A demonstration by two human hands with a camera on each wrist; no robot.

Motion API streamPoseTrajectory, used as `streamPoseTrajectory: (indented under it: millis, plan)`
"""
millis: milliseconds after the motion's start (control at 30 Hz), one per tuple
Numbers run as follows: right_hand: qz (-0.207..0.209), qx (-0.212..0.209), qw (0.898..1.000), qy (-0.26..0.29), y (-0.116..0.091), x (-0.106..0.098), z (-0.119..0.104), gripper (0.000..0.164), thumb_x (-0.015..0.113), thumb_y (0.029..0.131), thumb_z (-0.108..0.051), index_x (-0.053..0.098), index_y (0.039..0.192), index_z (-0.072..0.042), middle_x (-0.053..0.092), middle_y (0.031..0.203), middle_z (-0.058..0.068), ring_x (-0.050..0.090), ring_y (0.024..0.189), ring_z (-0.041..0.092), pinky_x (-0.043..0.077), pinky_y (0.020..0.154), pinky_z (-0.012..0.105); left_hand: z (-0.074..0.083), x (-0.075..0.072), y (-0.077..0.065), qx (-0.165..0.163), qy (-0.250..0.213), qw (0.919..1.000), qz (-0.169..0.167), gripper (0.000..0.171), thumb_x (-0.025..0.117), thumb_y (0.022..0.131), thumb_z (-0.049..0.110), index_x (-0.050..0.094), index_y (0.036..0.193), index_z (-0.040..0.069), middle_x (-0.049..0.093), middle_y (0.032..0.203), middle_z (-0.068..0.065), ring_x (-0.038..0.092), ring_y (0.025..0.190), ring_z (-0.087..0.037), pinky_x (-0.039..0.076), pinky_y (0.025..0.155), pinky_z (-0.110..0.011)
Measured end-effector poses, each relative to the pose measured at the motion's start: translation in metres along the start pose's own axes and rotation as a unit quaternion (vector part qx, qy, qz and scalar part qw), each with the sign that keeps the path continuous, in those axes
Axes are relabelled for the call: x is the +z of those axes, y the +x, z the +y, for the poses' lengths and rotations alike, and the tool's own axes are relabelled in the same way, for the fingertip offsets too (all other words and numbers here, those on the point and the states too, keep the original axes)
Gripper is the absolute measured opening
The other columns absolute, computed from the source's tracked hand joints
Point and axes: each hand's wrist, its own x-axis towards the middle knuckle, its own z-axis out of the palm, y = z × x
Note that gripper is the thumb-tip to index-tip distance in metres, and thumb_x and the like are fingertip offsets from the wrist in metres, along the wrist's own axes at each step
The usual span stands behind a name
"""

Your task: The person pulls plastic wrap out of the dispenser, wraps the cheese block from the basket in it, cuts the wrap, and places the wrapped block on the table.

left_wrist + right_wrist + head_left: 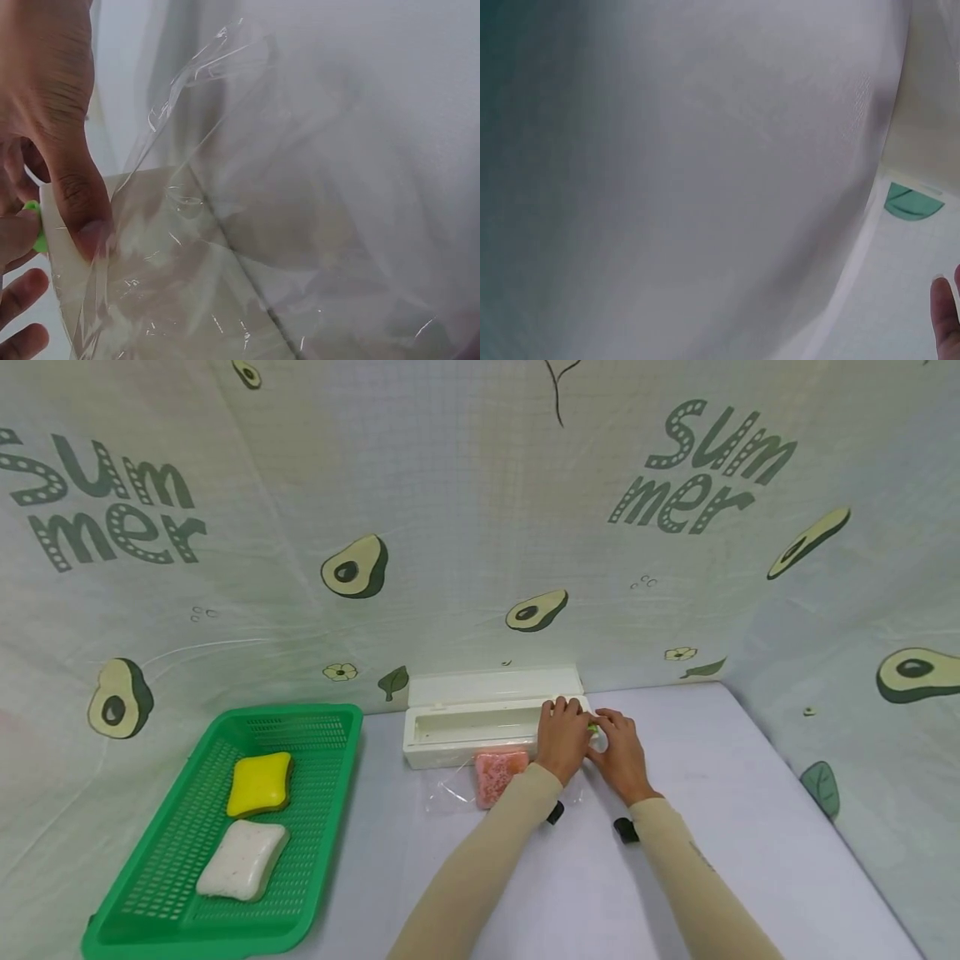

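A long white plastic-wrap dispenser [450, 753] lies against the back wall with its lid [495, 683] raised. My left hand [561, 739] grips its right end, fingers over the top edge and thumb on the front face, as the left wrist view shows. Clear plastic wrap [300, 187] hangs down over that face. At the same end my right hand [621, 760] pinches a small green slider [39, 229]. In front of the dispenser, a pink speckled soap bar [497, 777] lies with the wrap spread around it, partly hidden by my left forearm.
To the left stands a green plastic basket [347, 768] holding a yellow bar [258, 783] and a white bar [242, 860]. A printed cloth wall [450, 527] rises right behind the dispenser. The white table [720, 760] extends to the right.
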Motion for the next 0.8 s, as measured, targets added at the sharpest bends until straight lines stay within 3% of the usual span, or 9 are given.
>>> streamPoseTrajectory:
  millis: [300, 633, 800]
  plan:
    - [0.016, -0.016, 1.0, -0.002, 0.0, 0.0, 0.001, 0.052, 0.093, 0.079, -0.007, 0.07, 0.125, 0.005, 0.059, 0.138, 0.026, 0.052, 0.126, 0.048, 0.047, 0.105, 0.062, -0.004, -0.002, 0.001, 0.003, 0.024, 0.9997, -0.002, 0.03, 0.07, 0.1, 0.05, 0.078, 0.125, 0.036, 0.067, 0.122, 0.013, 0.055, 0.119, -0.012, 0.04, 0.107, -0.034]
    - [0.027, -0.027, 0.999, -0.007, 0.0, 0.0, 0.003, 0.061, 0.094, 0.078, -0.012, 0.07, 0.131, 0.003, 0.062, 0.135, 0.026, 0.054, 0.122, 0.05, 0.047, 0.102, 0.062, -0.013, -0.003, -0.001, 0.015, 0.034, 0.9993, -0.01, 0.019, 0.072, 0.1, 0.046, 0.081, 0.111, 0.034, 0.066, 0.118, 0.01, 0.053, 0.121, -0.014, 0.038, 0.106, -0.036]
    - [0.035, -0.027, 0.999, -0.011, -0.001, 0.001, 0.003, 0.06, 0.095, 0.077, -0.014, 0.071, 0.13, 0.001, 0.063, 0.134, 0.025, 0.055, 0.122, 0.049, 0.047, 0.102, 0.061, -0.016, -0.005, -0.003, 0.023, 0.037, 0.999, -0.011, 0.024, 0.076, 0.096, 0.048, 0.081, 0.114, 0.032, 0.066, 0.115, 0.009, 0.054, 0.118, -0.014, 0.039, 0.105, -0.035]
